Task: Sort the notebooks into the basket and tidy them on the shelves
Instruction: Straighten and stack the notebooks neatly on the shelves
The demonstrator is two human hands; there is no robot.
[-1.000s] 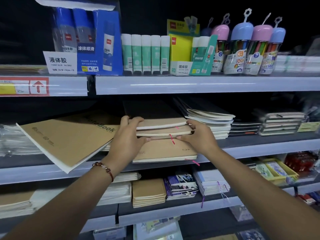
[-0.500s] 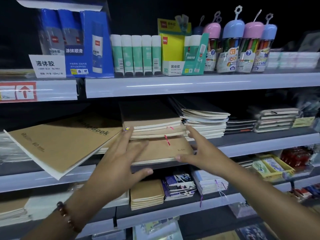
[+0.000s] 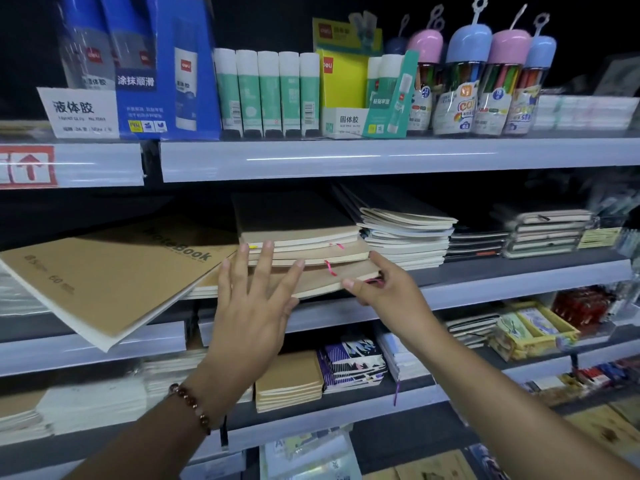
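A stack of brown kraft notebooks (image 3: 304, 237) with pink ribbon markers lies on the middle shelf (image 3: 502, 282). My left hand (image 3: 252, 306) is spread flat with straight fingers, its fingertips against the stack's front left edge. My right hand (image 3: 384, 289) touches the front right corner of the bottom notebook, thumb under the edge by a pink ribbon. A large kraft notebook (image 3: 104, 275) marked NoteBook lies tilted to the left, its corner hanging over the shelf front.
White-edged notebooks (image 3: 405, 230) and dark ones (image 3: 543, 230) are stacked to the right. The top shelf carries glue sticks (image 3: 266, 91) and pencil tubs (image 3: 467, 81). The lower shelf holds small kraft pads (image 3: 287, 382) and patterned notebooks (image 3: 356, 365).
Both hands let go of the stack's sides, drew back, and now press its front edge with opened fingers. The bottom notebook has slid further in under the stack.
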